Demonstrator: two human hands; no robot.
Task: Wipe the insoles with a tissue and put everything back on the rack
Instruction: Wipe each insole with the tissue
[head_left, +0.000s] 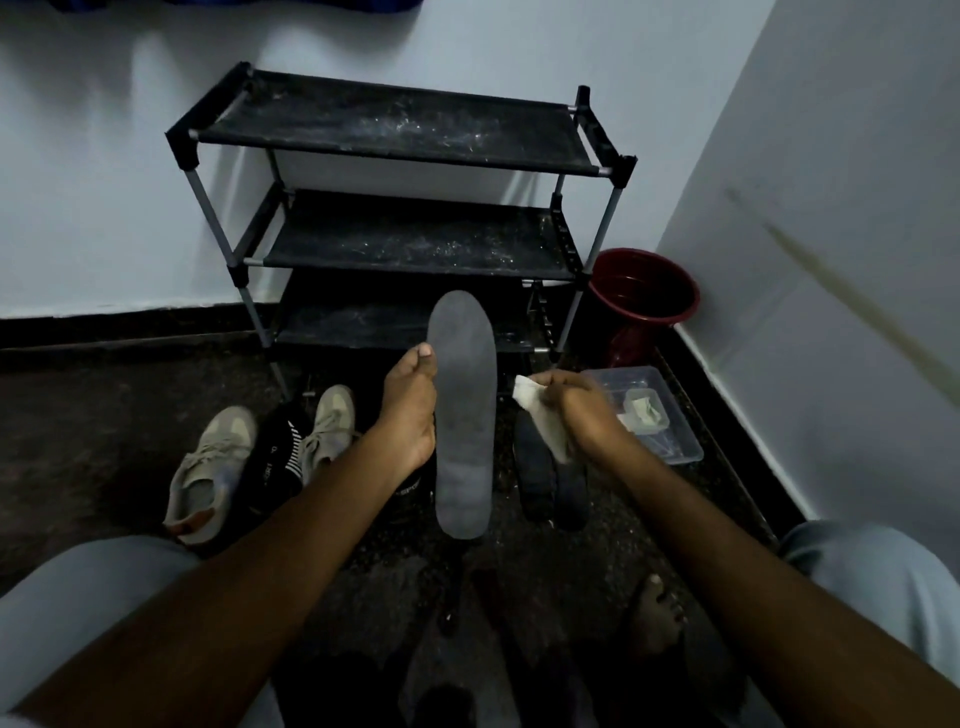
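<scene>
A person seated on the floor is holding a grey insole (462, 415) upright in the left hand (410, 410), toe end up, in front of the lowest shelf of a black three-tier rack (395, 150). The left hand is gripping the insole along its left edge, with the thumb lying on the near face and the fingers curled out of sight behind it.

The right hand (579, 410) is hovering just to the right of the insole, its fingers bunched around a crumpled white tissue (543, 418). The corner of the tissue is pointing at the insole's right edge, with a narrow gap showing between them.

Two dark insoles (550, 478) are lying side by side on the dark floor directly beneath the right hand. A pair of tan sneakers (208, 467) is sitting to the left of the left forearm, with a black item between the two shoes. A clear plastic box (680, 441) is resting on the floor just right of the right hand, and a red bucket (644, 291) is standing in the corner beside the rack.
</scene>
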